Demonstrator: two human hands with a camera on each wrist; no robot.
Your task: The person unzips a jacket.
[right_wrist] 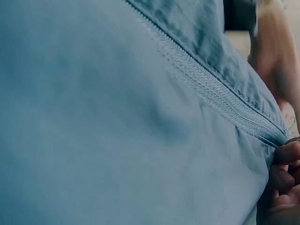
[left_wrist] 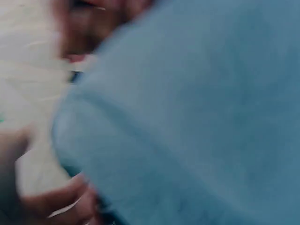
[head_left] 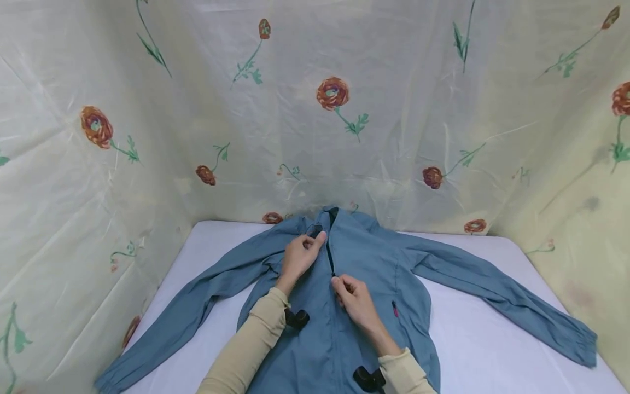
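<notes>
Right hand (head_left: 355, 301): thumb and index fingertips closed in a pinch on the tone-on-tone blue zip (right_wrist: 211, 89) at the front of the blue-grey lightweight fabric jacket (head_left: 315, 290). Pull tab itself hidden by the fingers. Above that pinch the front gapes in a narrow dark slit up to the collar; below it the front runs together. Right wrist view shows the zip line slanting straight into those fingers.

Left hand (head_left: 299, 257): further up, just to the left of the slit, by the dark patch (head_left: 317, 231) near the collar. Fingers bent, touching the jacket; thumb stands off them with a gap. Left wrist view too blurred for finer detail.

Jacket lies front up under both hands, on the white-covered worktop (head_left: 472, 328), collar beyond the fingers. One long sleeve (head_left: 177, 312) runs out left and back toward the person, the other (head_left: 512, 298) out right, both well apart from the fingers. Small red tab (head_left: 395, 311) on the chest, to the right of the right fingers.

Tan cuffs on both forearms, a black camera (head_left: 297, 319) at the left wrist, another (head_left: 368, 378) at the right. Pale sheeting with orange-red flowers (head_left: 333, 93) hangs beyond the fingers and to both sides.
</notes>
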